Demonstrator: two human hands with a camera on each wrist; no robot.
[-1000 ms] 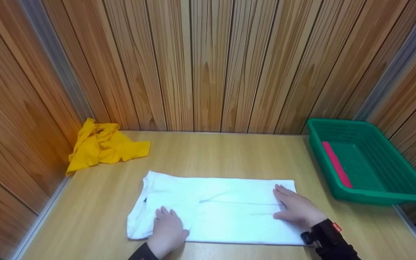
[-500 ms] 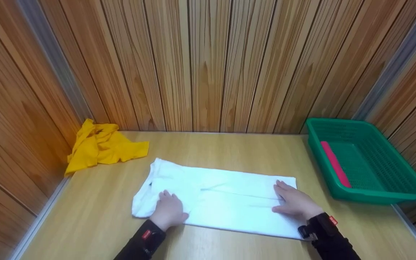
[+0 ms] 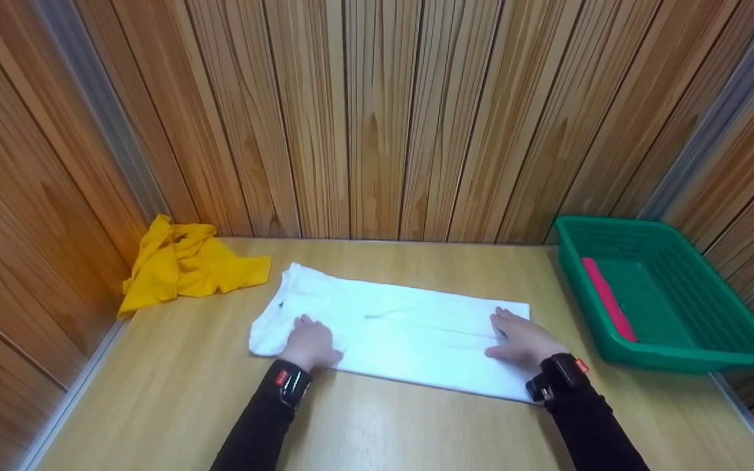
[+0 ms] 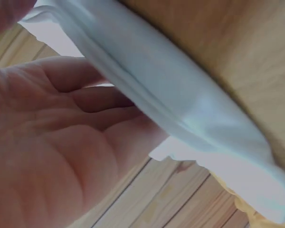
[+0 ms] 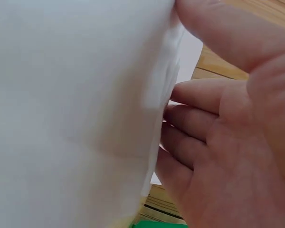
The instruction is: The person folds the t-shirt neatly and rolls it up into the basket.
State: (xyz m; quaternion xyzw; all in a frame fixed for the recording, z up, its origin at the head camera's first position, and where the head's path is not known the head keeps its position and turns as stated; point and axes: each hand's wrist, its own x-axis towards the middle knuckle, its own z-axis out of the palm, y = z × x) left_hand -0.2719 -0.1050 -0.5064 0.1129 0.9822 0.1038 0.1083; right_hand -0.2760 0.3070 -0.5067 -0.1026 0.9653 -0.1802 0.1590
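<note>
A folded white T-shirt [image 3: 410, 333] lies flat on the wooden table as a long strip, its neck end to the left and set a little farther back. My left hand [image 3: 310, 343] rests on top near that left end with fingers spread. Near the right end, my right hand [image 3: 522, 337] lies on the cloth, fingers extended. In the left wrist view, the left palm [image 4: 52, 142] faces the camera and the fingertips disappear behind the white fabric [image 4: 171, 90]. The right wrist view shows the right hand's straight fingers [image 5: 199, 95] meeting the shirt, with their tips partly hidden.
A crumpled yellow cloth [image 3: 187, 261] lies at the back left against the wall. At the right stands a green plastic basket [image 3: 678, 363] with a pinkish-red strip [image 3: 609, 297] inside. Wood-panelled walls [image 3: 377, 131] enclose the back and sides.
Both hands have slid the white T-shirt away from me across the table. Its left end has moved farther back than the right, so it now lies slanted.
</note>
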